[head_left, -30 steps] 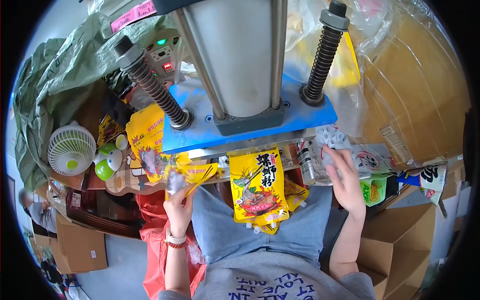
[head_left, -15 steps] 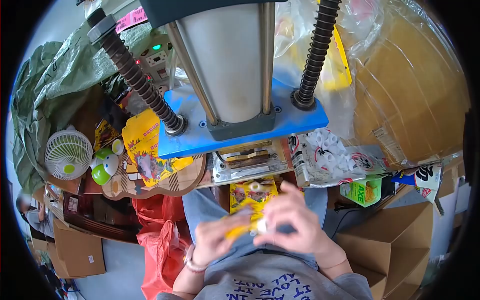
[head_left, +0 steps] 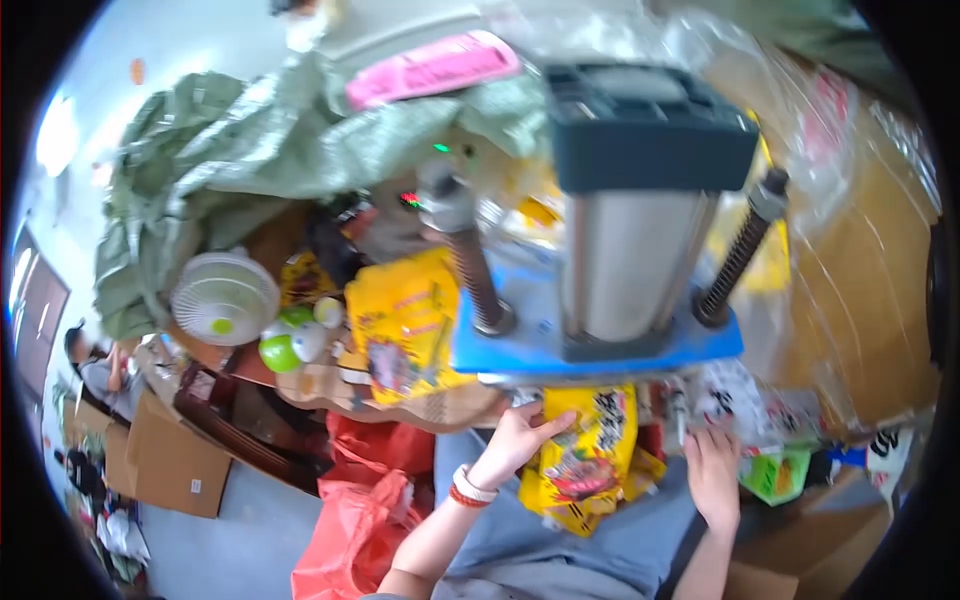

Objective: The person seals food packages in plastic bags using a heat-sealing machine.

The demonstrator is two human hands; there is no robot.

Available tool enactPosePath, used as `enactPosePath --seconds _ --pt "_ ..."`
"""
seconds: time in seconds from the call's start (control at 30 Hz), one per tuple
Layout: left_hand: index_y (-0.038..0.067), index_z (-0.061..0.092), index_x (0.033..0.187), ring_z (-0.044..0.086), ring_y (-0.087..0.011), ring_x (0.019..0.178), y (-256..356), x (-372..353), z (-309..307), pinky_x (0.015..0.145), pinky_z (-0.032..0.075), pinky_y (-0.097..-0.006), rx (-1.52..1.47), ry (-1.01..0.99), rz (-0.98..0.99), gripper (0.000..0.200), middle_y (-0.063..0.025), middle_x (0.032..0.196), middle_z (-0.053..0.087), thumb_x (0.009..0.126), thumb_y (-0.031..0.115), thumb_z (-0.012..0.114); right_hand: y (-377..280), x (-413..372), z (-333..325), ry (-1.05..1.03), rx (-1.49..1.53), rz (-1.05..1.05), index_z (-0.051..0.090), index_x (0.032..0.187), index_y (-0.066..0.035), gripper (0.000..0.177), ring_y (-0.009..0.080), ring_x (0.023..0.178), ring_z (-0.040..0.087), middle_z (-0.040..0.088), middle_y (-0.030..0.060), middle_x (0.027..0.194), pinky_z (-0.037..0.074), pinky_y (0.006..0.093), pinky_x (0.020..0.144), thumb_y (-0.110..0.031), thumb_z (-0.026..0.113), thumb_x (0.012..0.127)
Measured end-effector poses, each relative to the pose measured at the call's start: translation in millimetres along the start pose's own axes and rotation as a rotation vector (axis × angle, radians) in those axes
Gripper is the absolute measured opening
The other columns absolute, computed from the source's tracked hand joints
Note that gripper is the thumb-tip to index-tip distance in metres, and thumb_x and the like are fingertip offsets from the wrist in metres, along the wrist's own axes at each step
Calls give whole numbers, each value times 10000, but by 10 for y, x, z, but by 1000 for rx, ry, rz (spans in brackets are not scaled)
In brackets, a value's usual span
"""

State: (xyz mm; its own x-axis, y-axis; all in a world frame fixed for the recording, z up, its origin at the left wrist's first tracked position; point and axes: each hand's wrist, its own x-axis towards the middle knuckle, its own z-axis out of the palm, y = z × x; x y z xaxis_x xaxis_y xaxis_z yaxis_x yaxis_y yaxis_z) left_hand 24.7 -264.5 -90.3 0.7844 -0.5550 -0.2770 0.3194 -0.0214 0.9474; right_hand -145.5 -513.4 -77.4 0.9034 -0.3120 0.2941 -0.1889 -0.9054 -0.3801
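Note:
Under the blue plate [head_left: 600, 345] of the press, my left hand [head_left: 518, 440] pinches the upper left edge of a yellow printed bag [head_left: 590, 465] between thumb and fingers. The bag hangs over my lap, with more yellow packaging behind its lower part. On the right, my right hand [head_left: 712, 470] rests its fingertips at the edge of a printed plastic bag [head_left: 725, 400] with white pieces on it. Its fingers are apart, though small details at the fingertips are blurred.
A white-green fan [head_left: 225, 300] and a green toy-like object [head_left: 290, 345] stand at left beside yellow bags [head_left: 405, 325]. Red plastic [head_left: 370, 500] hangs below. A green box [head_left: 778, 475] and a carton [head_left: 820, 540] are at right. A person [head_left: 95, 370] sits far left.
The view has swung, shifting the press rightward. My hands have moved apart, up toward the table edge. The left now holds a larger yellow bag upright; the white piece has left my right hand.

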Motion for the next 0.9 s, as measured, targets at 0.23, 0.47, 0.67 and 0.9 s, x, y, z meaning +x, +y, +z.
enactPosePath --seconds 0.23,0.47,0.67,0.9 --pt "79 485 1393 463 -312 1336 -111 -346 -1116 1103 319 -524 1488 436 538 660 -153 1430 500 853 403 681 -23 -17 -208 138 784 218 615 1021 -5 278 201 876 588 662 108 1001 471 336 775 -35 718 765" --pt "9 719 1011 720 -239 904 -60 -928 -556 824 561 -325 638 480 626 363 -132 965 739 695 -146 630 -958 -84 -655 398 373 -441 660 940 -88 469 217 849 585 651 53 940 432 379 768 -345 869 607" --pt "33 740 944 717 -238 913 371 -1169 21 824 574 -330 889 157 913 274 -88 941 743 677 -19 706 -1208 46 -343 187 524 -700 721 966 -137 374 170 883 594 675 -41 959 450 332 782 -276 870 651" --pt "11 743 906 731 -253 869 312 -959 210 789 574 -311 597 87 780 156 -121 912 746 752 -3 719 -1042 -135 -734 307 416 -439 731 890 -173 345 167 823 594 663 -48 864 450 367 800 -346 878 632"
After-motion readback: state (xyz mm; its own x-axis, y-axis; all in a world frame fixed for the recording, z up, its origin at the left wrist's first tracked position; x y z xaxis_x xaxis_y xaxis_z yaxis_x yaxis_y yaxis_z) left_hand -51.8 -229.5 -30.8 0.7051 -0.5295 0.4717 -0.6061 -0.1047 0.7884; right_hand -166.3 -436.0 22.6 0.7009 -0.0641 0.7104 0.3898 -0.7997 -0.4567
